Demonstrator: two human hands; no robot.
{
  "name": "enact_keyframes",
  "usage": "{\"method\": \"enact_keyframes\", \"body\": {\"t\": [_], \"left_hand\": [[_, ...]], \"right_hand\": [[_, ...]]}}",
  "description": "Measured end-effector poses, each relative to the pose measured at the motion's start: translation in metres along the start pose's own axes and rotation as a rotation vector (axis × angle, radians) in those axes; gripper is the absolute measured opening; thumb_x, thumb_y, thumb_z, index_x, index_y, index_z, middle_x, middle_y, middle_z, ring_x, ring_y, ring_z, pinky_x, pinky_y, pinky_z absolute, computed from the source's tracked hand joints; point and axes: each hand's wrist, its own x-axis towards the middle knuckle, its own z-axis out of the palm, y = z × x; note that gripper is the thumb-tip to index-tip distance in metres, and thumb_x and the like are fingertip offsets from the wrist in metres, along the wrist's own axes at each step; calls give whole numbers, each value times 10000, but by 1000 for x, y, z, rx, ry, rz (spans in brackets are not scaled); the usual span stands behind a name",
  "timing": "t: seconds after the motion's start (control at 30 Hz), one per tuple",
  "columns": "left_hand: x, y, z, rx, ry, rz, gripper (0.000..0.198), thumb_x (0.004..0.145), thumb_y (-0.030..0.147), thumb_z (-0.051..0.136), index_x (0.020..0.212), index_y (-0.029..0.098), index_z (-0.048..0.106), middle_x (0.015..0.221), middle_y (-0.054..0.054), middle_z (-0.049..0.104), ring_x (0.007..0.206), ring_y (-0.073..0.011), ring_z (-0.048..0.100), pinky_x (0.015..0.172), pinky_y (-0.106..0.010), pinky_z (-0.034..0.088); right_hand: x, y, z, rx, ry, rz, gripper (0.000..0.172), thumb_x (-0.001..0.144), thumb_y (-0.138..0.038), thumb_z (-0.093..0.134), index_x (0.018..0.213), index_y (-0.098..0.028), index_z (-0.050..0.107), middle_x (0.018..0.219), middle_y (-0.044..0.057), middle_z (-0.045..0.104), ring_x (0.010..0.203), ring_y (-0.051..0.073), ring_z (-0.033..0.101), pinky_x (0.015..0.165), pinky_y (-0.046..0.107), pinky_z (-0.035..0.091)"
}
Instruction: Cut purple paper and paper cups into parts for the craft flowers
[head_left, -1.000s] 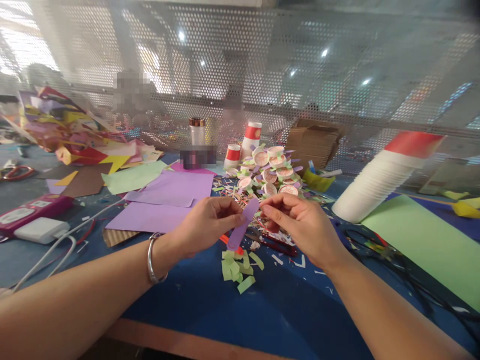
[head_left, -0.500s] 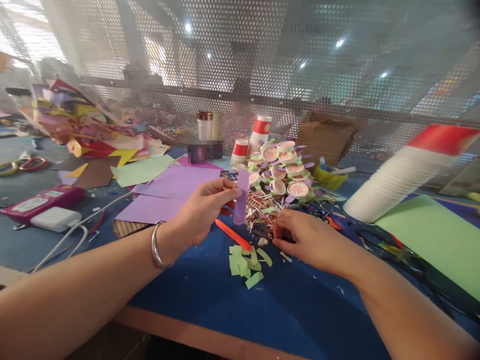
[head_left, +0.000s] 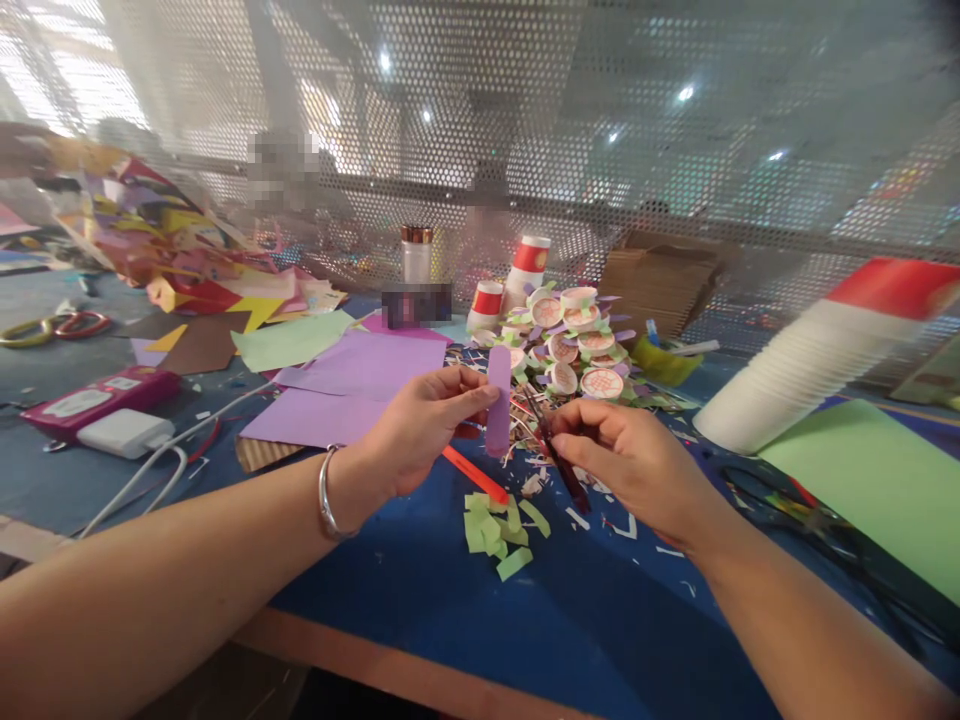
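My left hand [head_left: 427,425] pinches a narrow purple paper strip [head_left: 498,400] with rounded ends and holds it upright above the blue table [head_left: 480,610]. My right hand [head_left: 637,465] is closed on a pair of dark red scissors [head_left: 556,455], whose blades point up toward the strip and stop just short of it. A silver bangle [head_left: 328,497] circles my left wrist. Below the hands lie green paper scraps [head_left: 495,525] and an orange-red stick [head_left: 474,474].
A heap of decorated paper cups [head_left: 574,345] rises behind the hands. Purple sheets [head_left: 352,385] lie to the left, a green sheet [head_left: 877,480] and a tipped stack of white cups [head_left: 810,350] to the right. A pink case [head_left: 97,398], white charger [head_left: 124,432] and perforated screen [head_left: 525,150] stand around.
My right hand let go of the strip, dropped to the table, and came back up holding the scissors. My left hand turned the strip upright.
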Motion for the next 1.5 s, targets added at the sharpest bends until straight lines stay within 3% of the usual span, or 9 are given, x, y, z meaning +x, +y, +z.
{"method": "enact_keyframes", "body": {"t": [0.1, 0.23, 0.37, 0.5, 0.63, 0.8, 0.93, 1.07, 1.5], "left_hand": [[-2, -1, 1, 7, -10, 10, 135, 855, 260, 678, 802, 158, 607, 717, 30, 605, 626, -76, 573, 620, -220, 437], [-6, 1, 6, 2, -6, -22, 147, 854, 245, 684, 782, 156, 591, 699, 39, 578, 597, -63, 549, 590, -208, 423], [-7, 0, 9, -39, -44, -61, 127, 866, 242, 666, 805, 155, 597, 709, 20, 616, 608, -80, 586, 589, -218, 431], [-7, 0, 10, -99, -76, -83, 127, 868, 246, 661, 808, 150, 604, 712, 13, 627, 626, -96, 615, 607, -231, 446], [-8, 0, 10, -131, -57, -71, 123, 864, 237, 670, 806, 144, 617, 704, 21, 619, 592, -72, 584, 601, -216, 433], [-10, 0, 11, -166, -76, -27, 136, 849, 232, 688, 779, 143, 612, 699, 27, 612, 584, -58, 560, 602, -204, 421], [-12, 2, 14, -161, -64, -13, 135, 853, 228, 675, 773, 140, 610, 687, 15, 621, 589, -72, 572, 612, -214, 426], [-15, 3, 16, -171, -25, -30, 125, 846, 226, 675, 780, 138, 615, 691, -7, 645, 618, -105, 612, 632, -238, 451], [-19, -4, 21, -232, -45, -180, 154, 823, 230, 692, 752, 141, 588, 696, -1, 621, 593, -106, 599, 585, -242, 463]], "right_hand": [[-1, 0, 4, 199, 7, 54, 109, 881, -307, 601, 866, -204, 635, 747, 12, 651, 665, 160, 599, 588, 273, 450], [-2, -3, 10, 415, -2, 114, 85, 900, -281, 567, 862, -210, 593, 752, 6, 658, 635, 147, 624, 491, 229, 422], [-2, -6, 18, 469, -12, 113, 73, 906, -273, 569, 867, -213, 583, 693, -22, 622, 554, 115, 593, 422, 196, 387], [-2, -7, 27, 512, -38, 80, 98, 924, -284, 588, 859, -212, 579, 676, -39, 603, 547, 88, 568, 475, 183, 438], [-4, -11, 34, 541, -2, 129, 204, 934, -415, 616, 873, -223, 581, 598, -49, 586, 460, 72, 513, 378, 149, 351], [-7, -17, 42, 671, 84, 177, 284, 875, -502, 675, 844, -229, 600, 579, -55, 565, 414, 71, 473, 336, 152, 348], [-7, -20, 45, 690, 69, 252, 406, 850, -593, 656, 757, -208, 567, 537, -44, 539, 373, 54, 398, 313, 148, 230], [-6, -20, 44, 710, 92, 211, 430, 827, -573, 697, 708, -201, 517, 500, -79, 416, 383, 32, 259, 340, 154, 139], [-4, -11, 40, 593, 115, 55, 373, 879, -530, 666, 730, -206, 557, 514, -85, 317, 442, 68, 212, 405, 242, 140]]}}
